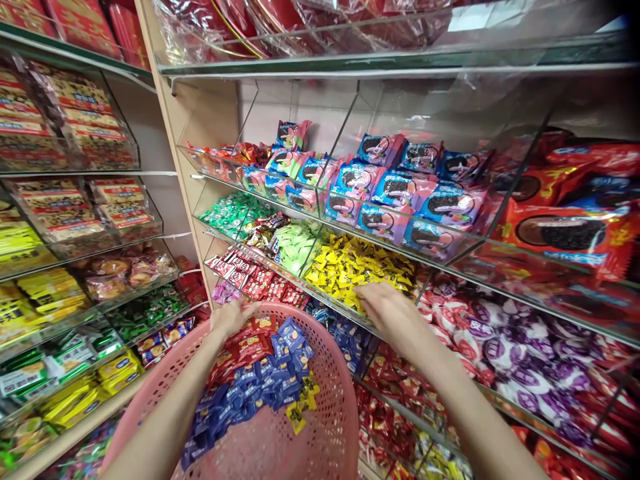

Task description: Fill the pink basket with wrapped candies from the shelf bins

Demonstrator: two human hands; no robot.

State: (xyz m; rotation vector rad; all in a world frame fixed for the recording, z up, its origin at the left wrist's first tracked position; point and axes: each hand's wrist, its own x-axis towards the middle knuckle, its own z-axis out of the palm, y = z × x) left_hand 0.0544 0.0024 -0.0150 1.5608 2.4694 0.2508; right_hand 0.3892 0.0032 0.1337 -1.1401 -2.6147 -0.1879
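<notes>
Pink basket [330, 413] below clear acrylic shelf bins [210, 120]; left hand [233, 317] clasps its far rim, right hand [387, 307] on yellow candies [350, 263], grip not visible.

Interior of a sweet shop. Wooden shelving [173, 127] carried slanted clear bins [210, 127] sorted by kind: yellow candies [355, 267], blue cookie packs [400, 190], purple-wrapped sweets [520, 353]. A pink basket [330, 373] held mixed pieces.

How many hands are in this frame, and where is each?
2. The left hand rests on the far rim of the pink basket; the right hand is on the yellow candies. No others visible.
</notes>
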